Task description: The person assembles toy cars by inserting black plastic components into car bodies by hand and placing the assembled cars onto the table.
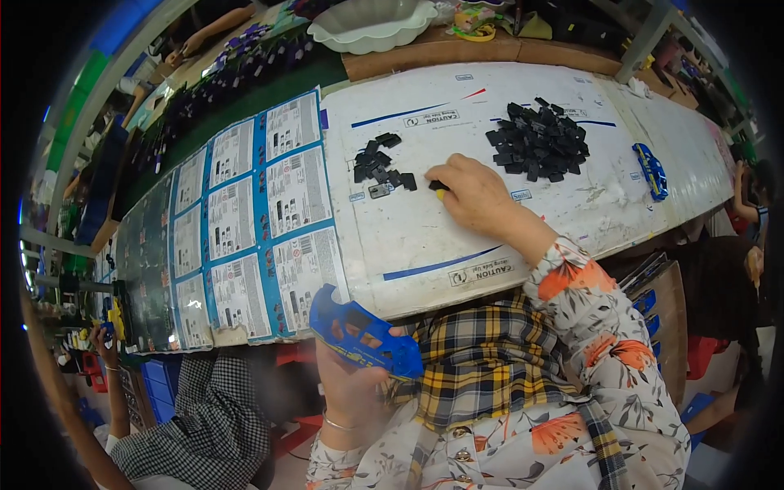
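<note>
A blue toy car body shell with window openings and yellow markings is gripped in my left hand, off the table's near edge. My right hand reaches over the white tabletop, thumb and fingers closed on a small flat black plastic piece. Something yellow shows at its thumb tip. Just left of that hand lies a small scatter of black pieces, with one greyish piece at its near side. A larger heap of black pieces sits to the right, beyond the hand.
Another blue toy car stands at the table's right. Printed card sheets cover the left part. A pale scalloped basin sits beyond a cardboard edge. Co-workers sit close by on the left and right.
</note>
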